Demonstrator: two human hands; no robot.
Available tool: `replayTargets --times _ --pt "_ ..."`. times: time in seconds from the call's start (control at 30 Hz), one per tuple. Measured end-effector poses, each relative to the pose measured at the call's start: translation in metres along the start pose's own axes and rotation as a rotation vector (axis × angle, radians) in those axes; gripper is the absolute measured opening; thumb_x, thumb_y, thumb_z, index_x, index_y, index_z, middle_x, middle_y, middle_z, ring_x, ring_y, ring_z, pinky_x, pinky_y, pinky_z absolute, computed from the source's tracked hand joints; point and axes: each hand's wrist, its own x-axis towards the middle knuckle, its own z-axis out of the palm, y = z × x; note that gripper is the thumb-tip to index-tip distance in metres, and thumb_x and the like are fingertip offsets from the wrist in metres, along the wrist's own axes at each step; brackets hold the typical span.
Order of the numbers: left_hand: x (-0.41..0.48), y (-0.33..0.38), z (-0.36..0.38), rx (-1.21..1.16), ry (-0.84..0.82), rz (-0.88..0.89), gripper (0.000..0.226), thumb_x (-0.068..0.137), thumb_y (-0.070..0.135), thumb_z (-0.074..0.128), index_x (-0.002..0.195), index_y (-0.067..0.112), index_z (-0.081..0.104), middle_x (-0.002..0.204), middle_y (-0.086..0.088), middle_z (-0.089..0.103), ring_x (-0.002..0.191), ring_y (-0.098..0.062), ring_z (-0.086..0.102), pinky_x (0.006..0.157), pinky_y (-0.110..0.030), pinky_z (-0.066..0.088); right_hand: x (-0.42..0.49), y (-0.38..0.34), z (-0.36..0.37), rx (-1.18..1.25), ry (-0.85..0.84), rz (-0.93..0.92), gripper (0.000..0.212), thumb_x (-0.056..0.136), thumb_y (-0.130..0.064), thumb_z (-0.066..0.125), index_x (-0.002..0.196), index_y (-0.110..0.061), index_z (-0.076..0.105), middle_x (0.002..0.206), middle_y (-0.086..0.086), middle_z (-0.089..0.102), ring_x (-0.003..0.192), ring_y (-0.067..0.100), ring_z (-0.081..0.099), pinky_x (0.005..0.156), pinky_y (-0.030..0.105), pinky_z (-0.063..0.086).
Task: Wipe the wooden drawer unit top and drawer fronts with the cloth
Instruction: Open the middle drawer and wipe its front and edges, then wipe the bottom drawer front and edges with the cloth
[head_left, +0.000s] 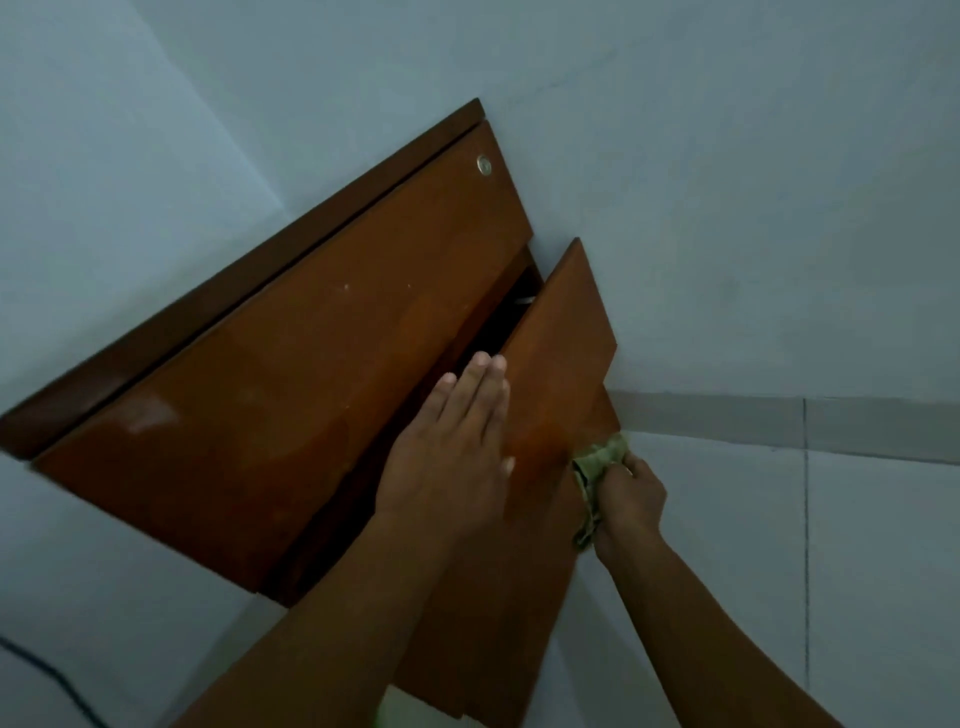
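Cloth (598, 467): greenish and bunched, pressed to the right edge of the ajar drawer front (563, 332), near that front's lower right corner
Right hand (631, 499): fingers curled round the cloth, gripping it; the wrist sits off the wood, over the pale floor
Left hand (457, 441): flat, fingers straight and together, lying across the upper edge of the ajar drawer front with fingertips over the dark gap; it holds nothing
Drawer unit (270, 364): glossy brown, against a pale wall; the top drawer front carries a round lock (484, 165) by its upper right corner; the unit's top (249, 273) shows only as a dark strip along the upper edge
Step in hand: by my reading, wiping the ajar front while the flat hand steadies it
How to do it well: keep the left palm bearing down so the drawer neither slides nor rattles; spread the cloth flatter so more of it meets the wood; draw long overlapping strokes from the right edge toward the left; follow the rim and corners; keep fingertips clear of the gap
Left to do: pale specks on the top drawer front suggest it wants a pass; I can't judge the top from here
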Motion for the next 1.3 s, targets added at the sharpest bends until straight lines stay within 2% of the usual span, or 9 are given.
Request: replayTargets --times 0.2,0.37,0.47,0.6,0.87,0.97,1.1,1.23,1.3 --pt "-0.049 -0.003 0.006 0.385 -0.133 0.132 0.071 0.102 0.040 0.004 0.139 -0.008 -0.031 0.145 -0.027 -0.042 0.135 -0.037 -0.041 0.106 -0.050 -0.031 -0.068 -0.010 -0.008 0.102 -0.236 0.030 0.030 0.093 -0.006 0.049 0.109 -0.016 0.072 0.097 0.014 0.074 0.085 0.027 0.068 0.077 0.038 0.055" --pt "-0.077 -0.008 0.017 0.389 -0.174 0.123 0.071 0.102 0.042 0.005 0.139 -0.005 -0.034 0.144 -0.025 -0.045 0.133 -0.036 -0.042 0.103 -0.050 -0.033 -0.091 -0.016 -0.009 0.538 -0.488 0.445 0.031 0.096 -0.021 0.053 0.113 0.001 0.066 0.097 0.017 0.070 0.079 0.027 0.065 0.069 0.033 0.060" --pt "-0.095 -0.014 0.027 0.310 -0.172 0.099 0.070 0.103 0.040 0.007 0.140 -0.003 -0.033 0.145 -0.023 -0.045 0.134 -0.034 -0.042 0.107 -0.048 -0.030 -0.096 -0.017 -0.021 0.685 -0.618 0.539 0.044 0.095 -0.024 0.050 0.130 0.002 0.059 0.128 0.023 0.063 0.102 0.037 0.064 0.083 0.044 0.059" --pt "-0.124 -0.016 0.042 0.249 -0.177 0.067 0.069 0.103 0.037 0.011 0.142 -0.002 -0.032 0.147 -0.021 -0.044 0.137 -0.032 -0.041 0.109 -0.046 -0.029 -0.098 -0.011 -0.032 0.688 -0.671 0.547 0.052 0.095 -0.041 0.053 0.133 -0.006 0.060 0.133 0.021 0.062 0.128 0.038 0.055 0.110 0.054 0.039" --pt "-0.144 0.031 0.094 -0.181 -0.289 -0.054 0.072 0.093 0.043 0.021 0.149 -0.003 0.024 0.159 -0.023 0.017 0.149 -0.035 0.007 0.121 -0.049 0.009 -0.089 0.000 -0.050 0.479 -0.700 0.545 0.047 0.096 -0.042 0.052 0.120 -0.004 0.068 0.133 0.018 0.062 0.126 0.035 0.055 0.117 0.049 0.030" --pt "-0.146 0.069 0.109 -0.371 -0.355 -0.087 0.071 0.098 0.044 0.026 0.154 0.007 0.003 0.163 -0.014 0.003 0.150 -0.029 -0.001 0.121 -0.041 0.000 -0.083 0.005 -0.059 0.401 -0.654 0.508 0.048 0.096 -0.041 0.052 0.126 -0.006 0.065 0.131 0.019 0.063 0.124 0.036 0.055 0.114 0.047 0.035" --pt "-0.142 0.101 0.123 -0.545 -0.374 -0.332 0.074 0.098 0.047 0.028 0.154 0.011 -0.004 0.164 -0.009 0.001 0.148 -0.029 0.010 0.118 -0.038 0.012 -0.072 0.018 -0.070 0.176 -0.589 0.431 0.038 0.097 -0.032 0.055 0.119 -0.003 0.068 0.119 0.020 0.068 0.101 0.035 0.062 0.091 0.043 0.050" --pt "-0.126 0.110 0.130 -0.629 -0.341 -0.527 0.077 0.096 0.051 0.030 0.154 0.007 0.003 0.158 -0.014 0.022 0.140 -0.032 0.028 0.113 -0.041 0.027 -0.062 0.042 -0.076 -0.353 -0.483 0.188 0.023 0.098 -0.013 0.052 0.112 -0.007 0.070 0.104 0.019 0.074 0.085 0.027 0.068 0.071 0.036 0.056" --pt "-0.117 0.111 0.126 -0.616 -0.339 -0.562 0.080 0.092 0.050 0.035 0.152 0.004 0.008 0.149 -0.016 0.032 0.131 -0.031 0.036 0.106 -0.042 0.034 -0.055 0.056 -0.079 -0.696 -0.471 -0.065 0.031 0.095 -0.009 0.048 0.115 -0.016 0.070 0.102 0.010 0.075 0.086 0.021 0.071 0.079 0.037 0.060"
